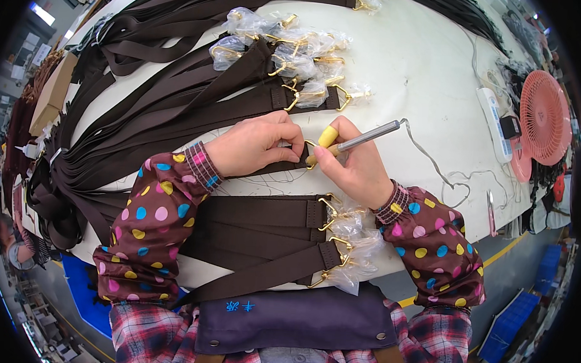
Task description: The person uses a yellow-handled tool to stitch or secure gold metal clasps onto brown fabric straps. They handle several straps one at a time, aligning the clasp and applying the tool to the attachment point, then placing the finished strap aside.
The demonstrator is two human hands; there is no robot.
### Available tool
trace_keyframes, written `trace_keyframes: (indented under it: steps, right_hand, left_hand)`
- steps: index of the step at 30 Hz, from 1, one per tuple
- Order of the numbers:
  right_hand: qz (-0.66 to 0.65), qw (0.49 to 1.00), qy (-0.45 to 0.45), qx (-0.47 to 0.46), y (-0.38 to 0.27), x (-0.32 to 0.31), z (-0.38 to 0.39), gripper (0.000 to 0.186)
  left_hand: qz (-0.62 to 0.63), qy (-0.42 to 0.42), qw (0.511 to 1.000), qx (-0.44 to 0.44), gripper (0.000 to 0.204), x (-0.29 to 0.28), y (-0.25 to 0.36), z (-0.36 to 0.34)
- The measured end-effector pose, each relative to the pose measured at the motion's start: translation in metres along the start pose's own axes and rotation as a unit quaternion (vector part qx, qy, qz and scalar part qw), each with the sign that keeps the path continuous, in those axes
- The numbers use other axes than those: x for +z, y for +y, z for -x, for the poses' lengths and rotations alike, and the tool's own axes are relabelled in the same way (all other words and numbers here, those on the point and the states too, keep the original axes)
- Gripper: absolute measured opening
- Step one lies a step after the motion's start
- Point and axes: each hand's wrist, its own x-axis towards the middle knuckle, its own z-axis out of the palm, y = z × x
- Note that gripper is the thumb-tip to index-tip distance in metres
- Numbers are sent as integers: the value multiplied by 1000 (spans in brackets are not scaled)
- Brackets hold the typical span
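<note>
Near the middle of the table, my left hand pinches the end of a dark brown webbing strap, its fingers closed on it. A gold metal ring sits at that end. Closed around a corded pen-shaped tool with a metal handle is my right hand; a yellow cover wraps one fingertip. The tool's front end points at the strap end beside the ring, though my fingers partly hide the tip. Loose dark threads lie below the strap.
Brown straps with plastic-wrapped gold hardware lie beyond my hands. More straps lie nearer me. The tool's cord runs right, toward a white power strip and a pink fan. Small snips rest by the right edge.
</note>
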Motion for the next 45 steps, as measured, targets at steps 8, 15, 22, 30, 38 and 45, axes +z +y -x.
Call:
trace_keyframes:
  steps: [8, 15, 22, 30, 38, 45]
  right_hand:
    - [29, 999, 5, -12, -3, -1, -1, 20]
    - [31, 999, 4, -12, -4, 0, -2, 21]
    - [39, 999, 2, -4, -5, -1, -2, 21]
    - [-43, 999, 33, -1, -3, 5, -3, 19]
    - [12, 1000, 24, -9, 5, 5, -10, 21]
    - [32, 999, 4, 16, -4, 3, -9, 16]
  left_hand:
    - [0, 24, 1000, -7, 10, 3, 2, 2]
    - [-3, 29, 1000, -7, 10, 4, 1, 2]
    - [-8, 43, 999, 7, 10, 6, -3, 2]
    - [55, 89, 993, -57, 12, 7, -3, 3]
    - [110, 103, 984, -90, 12, 9, -5, 4]
    - [87, 101, 987, -84, 11, 10, -6, 4]
